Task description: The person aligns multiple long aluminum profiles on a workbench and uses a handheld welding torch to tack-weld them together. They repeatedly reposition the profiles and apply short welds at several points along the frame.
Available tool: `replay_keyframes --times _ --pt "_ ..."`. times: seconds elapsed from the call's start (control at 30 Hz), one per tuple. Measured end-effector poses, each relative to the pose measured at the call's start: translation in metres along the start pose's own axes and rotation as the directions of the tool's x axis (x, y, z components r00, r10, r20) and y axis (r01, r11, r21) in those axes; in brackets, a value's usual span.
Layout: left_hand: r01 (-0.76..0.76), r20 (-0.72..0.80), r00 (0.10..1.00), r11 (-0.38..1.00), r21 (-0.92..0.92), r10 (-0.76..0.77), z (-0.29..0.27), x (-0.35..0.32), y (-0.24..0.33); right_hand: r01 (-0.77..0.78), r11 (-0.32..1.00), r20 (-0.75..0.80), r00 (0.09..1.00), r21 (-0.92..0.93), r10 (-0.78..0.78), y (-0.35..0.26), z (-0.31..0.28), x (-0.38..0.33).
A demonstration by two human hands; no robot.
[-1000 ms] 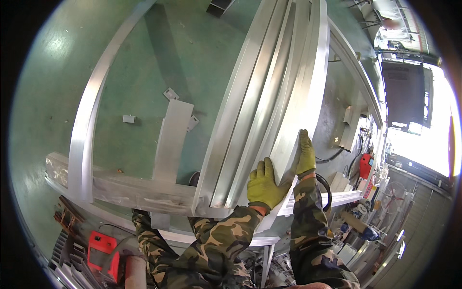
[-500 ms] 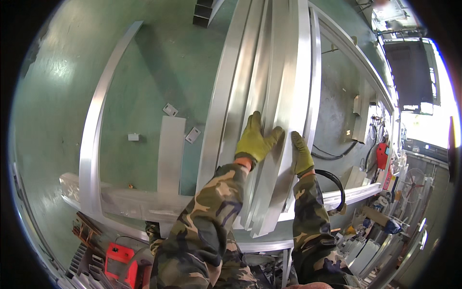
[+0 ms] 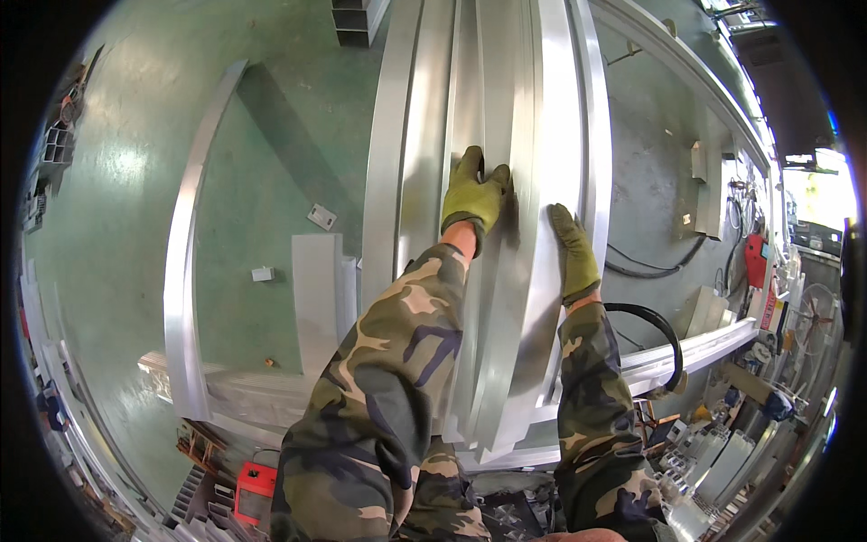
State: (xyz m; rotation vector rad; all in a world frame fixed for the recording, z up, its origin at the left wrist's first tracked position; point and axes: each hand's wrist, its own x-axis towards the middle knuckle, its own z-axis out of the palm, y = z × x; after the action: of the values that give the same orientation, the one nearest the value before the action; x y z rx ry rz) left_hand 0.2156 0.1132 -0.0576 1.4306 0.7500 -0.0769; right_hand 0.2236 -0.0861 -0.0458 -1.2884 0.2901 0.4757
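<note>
Several long silvery aluminium profiles point(image 3: 506, 298) lie side by side in front of me, running away from my body. My left hand point(image 3: 474, 199), in a yellow-green glove, is on a raised ridge in the middle of them, with fingers on one side and thumb on the other. My right hand point(image 3: 575, 257), gloved alike, lies along the right edge of the broad shiny profile point(image 3: 558, 117), its fingers stretched forward. The right thumb is hidden. Both forearms are in camouflage sleeves.
A bent-looking metal bar point(image 3: 183, 262) stands out on the left, near a flat pale panel point(image 3: 316, 289) and small white blocks point(image 3: 263, 274). A black hose point(image 3: 664, 321) loops at right. A red machine point(image 3: 256, 490) is lower left; a fan point(image 3: 817, 312) stands far right.
My left hand has slid farther forward along the profiles, and its fingers and thumb have drawn closer together. My right hand stays at the profile's edge. The view has shifted slightly.
</note>
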Motion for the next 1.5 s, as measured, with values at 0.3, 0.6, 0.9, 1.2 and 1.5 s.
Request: replay_keyframes --times 0.3,0.6,0.9,1.2,1.5 --pt "-0.144 -0.025 0.986 0.924 0.355 0.163 -0.003 0.002 0.004 -0.165 0.983 -0.084 0.981 0.084 0.172 -0.001 -0.021 -0.024" --pt "-0.153 -0.029 0.979 0.821 0.551 0.202 -0.006 0.006 -0.001 -0.170 0.970 0.032 0.985 0.174 0.167 -0.001 -0.019 -0.039" --pt "-0.197 0.009 0.980 0.972 0.125 0.197 0.030 -0.136 -0.005 -0.210 0.911 0.148 0.975 0.356 0.167 0.026 -0.052 -0.022" --pt "-0.224 0.018 0.974 0.939 0.261 0.227 0.036 -0.179 0.006 -0.308 0.901 0.154 0.950 0.305 0.273 0.002 -0.016 -0.057" --pt "-0.307 0.039 0.952 0.949 0.078 0.304 0.023 -0.162 -0.034 -0.227 0.956 0.134 0.970 0.185 0.204 0.004 -0.009 -0.051"
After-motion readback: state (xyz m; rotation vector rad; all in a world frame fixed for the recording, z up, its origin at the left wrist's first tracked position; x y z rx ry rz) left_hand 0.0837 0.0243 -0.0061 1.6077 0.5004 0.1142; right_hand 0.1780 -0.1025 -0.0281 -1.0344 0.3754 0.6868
